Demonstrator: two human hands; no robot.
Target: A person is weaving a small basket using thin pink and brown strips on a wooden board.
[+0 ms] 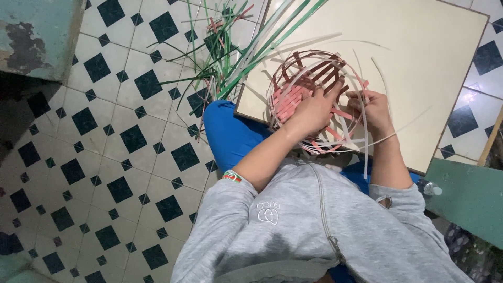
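Observation:
A half-woven round basket (298, 78) of red, pink and white plastic strips rests on the near edge of a cream board (419, 47). My left hand (314, 107) presses flat inside the basket on the woven strips. At the basket's right rim, my right hand (369, 107) pinches a pink strip (343, 112). Loose white strips (377, 141) stick out from the rim towards me.
A bundle of green, white and red strips (230, 47) lies on the tiled floor (120, 131) and over the board's left corner. My blue-clad knee (228, 131) is under the board. A green surface (466, 199) with a plastic bottle (430, 187) sits at right.

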